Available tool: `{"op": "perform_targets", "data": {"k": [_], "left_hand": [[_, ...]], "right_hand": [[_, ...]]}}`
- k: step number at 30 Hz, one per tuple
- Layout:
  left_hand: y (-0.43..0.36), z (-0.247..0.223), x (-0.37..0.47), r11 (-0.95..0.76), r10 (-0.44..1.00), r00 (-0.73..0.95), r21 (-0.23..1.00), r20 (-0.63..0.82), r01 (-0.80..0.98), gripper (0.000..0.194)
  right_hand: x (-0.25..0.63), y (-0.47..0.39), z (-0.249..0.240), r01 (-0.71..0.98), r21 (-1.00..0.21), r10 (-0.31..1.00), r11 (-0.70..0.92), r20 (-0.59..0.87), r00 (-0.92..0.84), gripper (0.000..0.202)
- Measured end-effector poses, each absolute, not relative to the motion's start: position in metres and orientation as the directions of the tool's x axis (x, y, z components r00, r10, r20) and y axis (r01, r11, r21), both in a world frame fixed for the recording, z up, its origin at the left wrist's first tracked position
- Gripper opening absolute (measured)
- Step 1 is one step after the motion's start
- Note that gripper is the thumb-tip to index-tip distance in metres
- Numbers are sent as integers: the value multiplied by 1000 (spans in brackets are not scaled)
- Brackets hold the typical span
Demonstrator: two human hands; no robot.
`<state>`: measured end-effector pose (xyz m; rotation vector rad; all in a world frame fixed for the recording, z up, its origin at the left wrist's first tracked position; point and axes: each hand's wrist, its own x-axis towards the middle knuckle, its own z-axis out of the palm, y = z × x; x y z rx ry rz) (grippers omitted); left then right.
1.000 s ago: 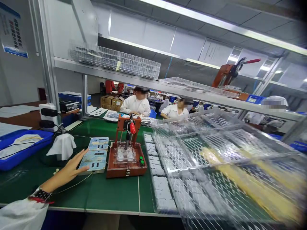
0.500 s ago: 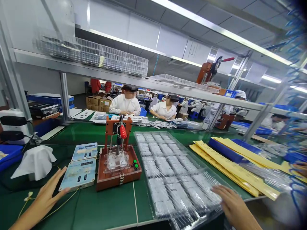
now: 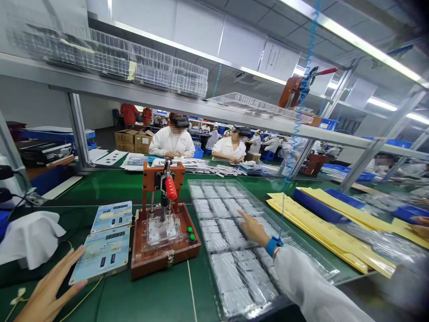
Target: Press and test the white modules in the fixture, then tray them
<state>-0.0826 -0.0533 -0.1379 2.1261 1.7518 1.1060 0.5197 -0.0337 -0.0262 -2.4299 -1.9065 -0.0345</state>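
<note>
My left hand (image 3: 53,284) is spread with nothing in it, its fingertips at the near left edge of a light-blue electronic box (image 3: 102,250). My right hand (image 3: 252,227) reaches over a clear plastic tray (image 3: 214,286) of white bagged pieces, index finger stretched out, and holds nothing that I can see. Whether the finger touches the pieces I cannot tell. A blue strap (image 3: 274,245) with a coiled cord circles the right wrist. Between the hands stands a reddish-brown press fixture (image 3: 166,223) with a red lever handle (image 3: 170,188) and green buttons.
A second blue box (image 3: 112,215) adjoins the first. White cloth (image 3: 31,237) drapes something at the left. Yellow paper sheets (image 3: 335,239) and a blue bin (image 3: 318,203) lie right of the tray. Overhead runs a shelf (image 3: 174,105) with clear trays. Co-workers (image 3: 172,141) sit across the bench.
My right hand has moved from the tray's near right corner forward and left over its middle. The view has shifted slightly; my left hand stays beside the blue box.
</note>
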Motion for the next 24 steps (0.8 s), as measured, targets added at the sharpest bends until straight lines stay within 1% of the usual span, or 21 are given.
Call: {"op": "perform_targets", "data": {"k": [2, 5, 12, 18, 21, 24], "left_hand": [[-53, -140, -84, -286, 908, 34, 560, 417, 777, 56], [-51, -142, -86, -312, 898, 54, 544, 437, 779, 57], [-51, -148, -89, -334, 886, 62, 539, 459, 773, 57], [-53, -145, -87, -355, 883, 73, 557, 464, 751, 57], [-53, -144, -88, -346, 886, 74, 547, 457, 762, 56], [-54, -137, -86, -327, 898, 62, 567, 435, 756, 56]], "right_hand": [[512, -28, -28, 961, -18, 960, -276, 46, 276, 54], [502, -26, -31, 952, -5, 951, -306, 33, 306, 57], [491, -36, -32, 970, -1, 969, -243, 30, 243, 58], [492, -32, -32, 967, 35, 967, -252, -15, 252, 59], [500, -23, -22, 963, 67, 961, -261, -72, 266, 63], [501, -7, 3, 971, 87, 970, -223, -81, 230, 56]]}}
